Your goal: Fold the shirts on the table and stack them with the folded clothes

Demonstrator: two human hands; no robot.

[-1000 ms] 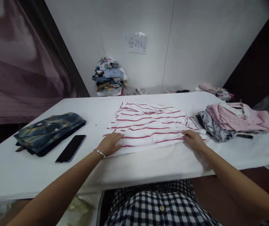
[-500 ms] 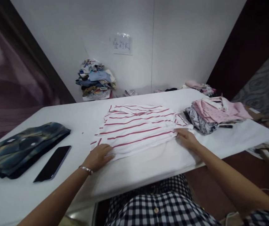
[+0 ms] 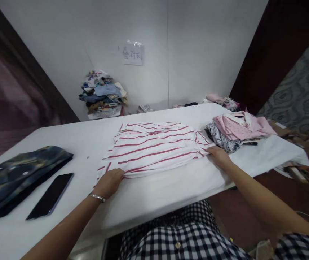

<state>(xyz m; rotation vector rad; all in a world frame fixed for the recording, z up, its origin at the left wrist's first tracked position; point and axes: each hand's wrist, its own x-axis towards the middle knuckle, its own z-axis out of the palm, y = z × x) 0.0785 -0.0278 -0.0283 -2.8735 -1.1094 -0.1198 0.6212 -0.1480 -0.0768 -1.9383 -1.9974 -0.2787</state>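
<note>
sign (image 3: 133,54): handwritten "叠衬衣", beyond table (image 3: 86,139) | shirt (image 3: 154,148): white cloth, red stripes, rumpled, mid-table | left hand (image 3: 109,183): pinching shirt's near edge | right hand (image 3: 220,157): pinching shirt's right end | phone (image 3: 52,195): glossy, table's left

White shirt (image 3: 154,148), red-striped, laid flat, slightly wrinkled

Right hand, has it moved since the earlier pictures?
Yes. Judged against the pink garment, the right hand has shifted rightward, closer to it.
</note>
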